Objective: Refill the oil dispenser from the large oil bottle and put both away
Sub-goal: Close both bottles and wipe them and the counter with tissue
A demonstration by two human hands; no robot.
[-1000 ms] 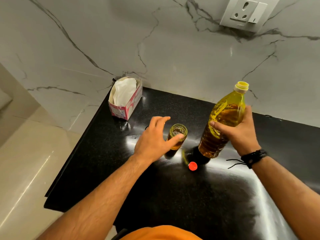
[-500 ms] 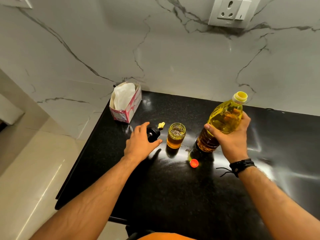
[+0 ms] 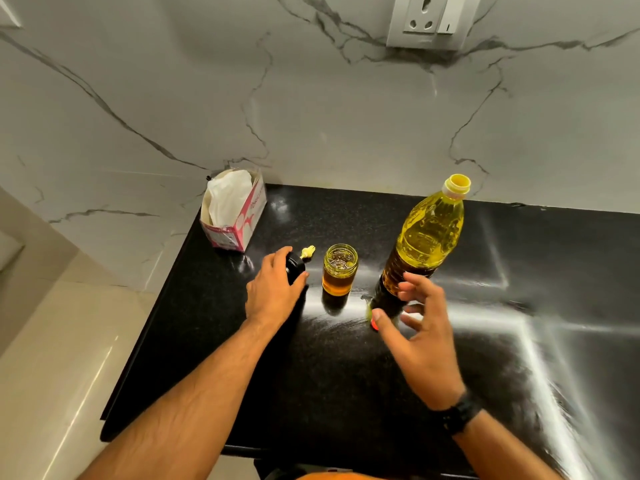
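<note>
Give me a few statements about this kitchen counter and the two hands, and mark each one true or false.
1. The large oil bottle stands upright on the black counter with its yellow mouth uncapped. True.
2. The right hand grips the large oil bottle. False: its fingers are spread, in front of the bottle's base, holding nothing.
3. The small glass jar is open on top and holds amber oil. True.
4. The left hand rests on the tissue box. False: it holds a black lid beside the jar; the box stands apart in the counter's back corner.
5. The red cap is screwed onto the bottle. False: it lies on the counter by the bottle's base.
</note>
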